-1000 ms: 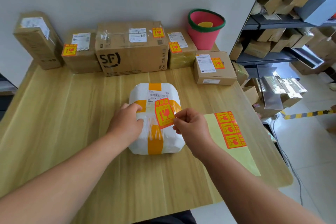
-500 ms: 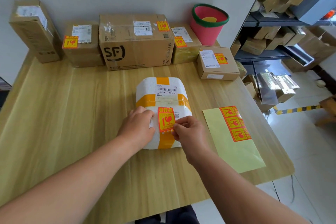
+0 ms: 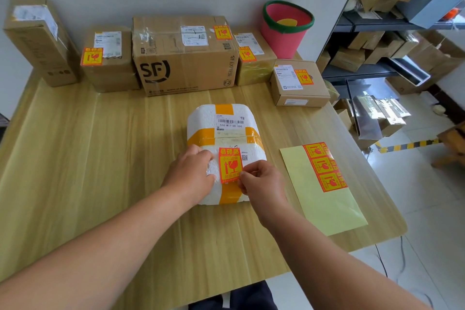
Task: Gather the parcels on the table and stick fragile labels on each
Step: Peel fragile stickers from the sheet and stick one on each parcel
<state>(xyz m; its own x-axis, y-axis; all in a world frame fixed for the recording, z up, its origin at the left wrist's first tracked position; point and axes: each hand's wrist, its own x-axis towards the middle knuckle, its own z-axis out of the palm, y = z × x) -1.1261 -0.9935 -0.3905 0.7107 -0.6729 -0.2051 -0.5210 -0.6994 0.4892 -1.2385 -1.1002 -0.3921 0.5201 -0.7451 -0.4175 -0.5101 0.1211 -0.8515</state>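
A white foam parcel (image 3: 226, 118) bound with yellow tape lies in the middle of the wooden table (image 3: 88, 158). A red and yellow fragile label (image 3: 229, 164) lies on its top. My right hand (image 3: 261, 181) pinches the label's lower right corner. My left hand (image 3: 191, 173) rests on the parcel's left side with curled fingers beside the label. A pale yellow backing sheet (image 3: 324, 199) with three more fragile labels (image 3: 324, 166) lies to the right.
Several cardboard parcels line the back wall: a tall box (image 3: 37, 40), a small box (image 3: 108, 60), a large SF box (image 3: 183, 55), another small box (image 3: 254, 58) and a flat box (image 3: 299, 83). A pink bin (image 3: 286, 30) stands behind. Shelves (image 3: 392, 40) of boxes are at right.
The label has come down from being held above the parcel to lying on its top. My right hand followed it down; my left hand stayed on the parcel.
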